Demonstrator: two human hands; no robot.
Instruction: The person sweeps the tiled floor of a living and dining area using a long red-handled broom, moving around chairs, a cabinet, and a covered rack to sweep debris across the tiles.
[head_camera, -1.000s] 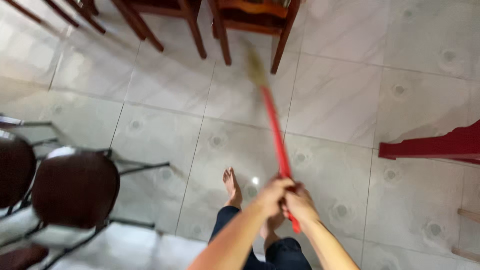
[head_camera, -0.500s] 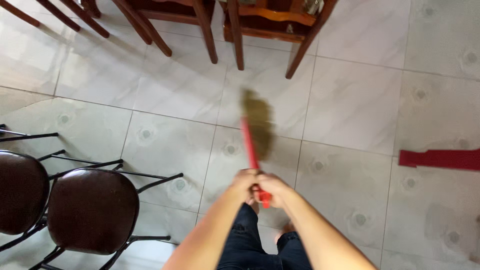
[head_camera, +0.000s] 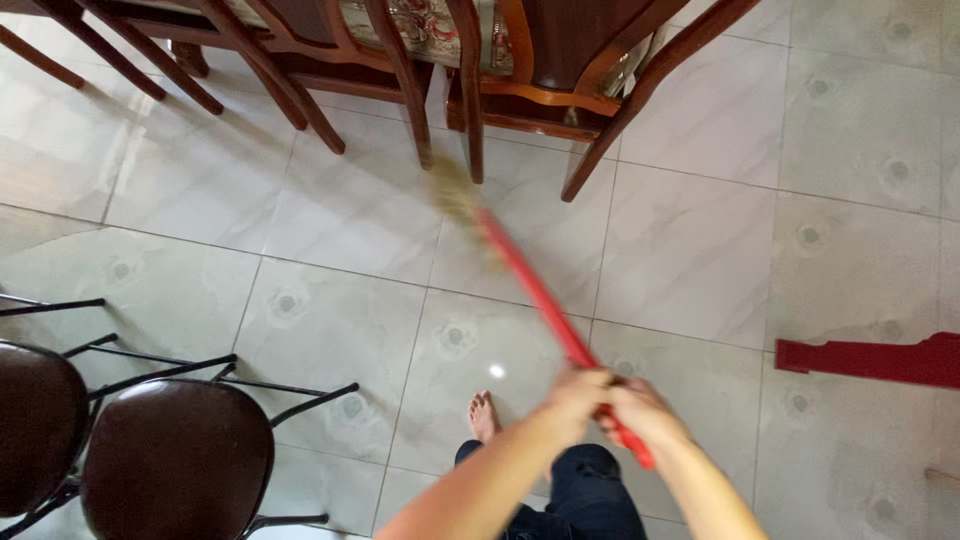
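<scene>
The broom runs on a slant from the person's hands up toward the wooden chairs: its red handle starts low near the person's legs, and its straw-coloured, motion-blurred head lies on the pale tiled floor just in front of the nearest chair legs. Both hands are wrapped tight on the lower end of the handle, the left hand and the right hand touching each other, with the tip of the handle poking out below the right one.

The bristles sit very close to the wooden chair legs, so in all likelihood the head could knock or snag on them if it travels further under the seats. The glossy tiles look smooth, and the bare foot just beside the handle could slip or be clipped by the stick.

To the person's left stand two dark round-seated metal chairs, their thin black legs spread across the tiles, narrowing the room on that side. A flat red piece lies on the floor at the right, well apart from the broom
</scene>
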